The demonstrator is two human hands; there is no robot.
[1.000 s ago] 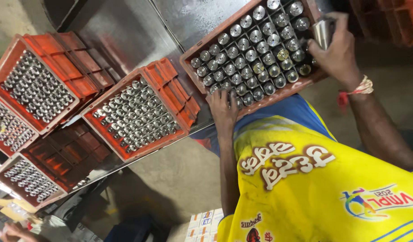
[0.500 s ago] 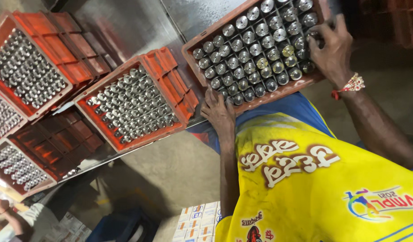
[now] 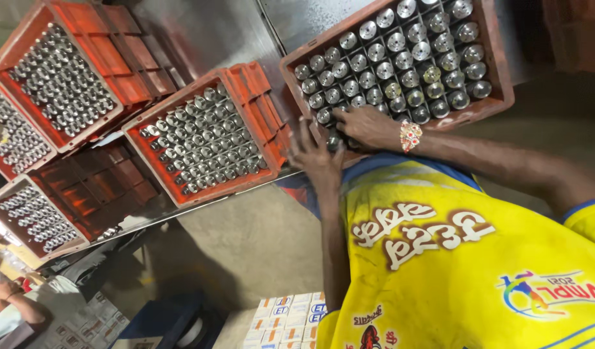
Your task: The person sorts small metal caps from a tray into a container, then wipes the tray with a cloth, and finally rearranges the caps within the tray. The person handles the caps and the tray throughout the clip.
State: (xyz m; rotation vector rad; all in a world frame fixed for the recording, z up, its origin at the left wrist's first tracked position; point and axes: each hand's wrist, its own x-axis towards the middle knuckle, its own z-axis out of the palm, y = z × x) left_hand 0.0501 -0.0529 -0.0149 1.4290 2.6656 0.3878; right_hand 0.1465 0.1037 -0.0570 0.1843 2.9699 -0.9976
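Grey sheet-metal bench (image 3: 200, 39) runs across the upper part of the view, carrying several red plastic crates of shiny metal cylinders. Nearest the person is the red gridded crate of upright silver metal cylinders (image 3: 498, 58), its near rim just above the yellow printed shirt (image 3: 452, 258).

Right hand (image 3: 368, 126), with a beaded band at the wrist, lies over the crate's near left corner, fingers curled down among the cylinders there; whether the grip is closed on one of them cannot be told, since the fingertips are hidden. Left hand (image 3: 313, 155) sits at the same near rim, just beside the right hand, fingers spread and loose, its grip released, touching the crate's edge.

To the left stands a second red crate packed with small metal cylinders (image 3: 204, 139), and further left more such crates (image 3: 58, 71), some stacked lower. Below the bench, on the concrete floor, lie white printed cartons (image 3: 284, 320). Another person's arm (image 3: 13, 304) shows at the lower left corner.
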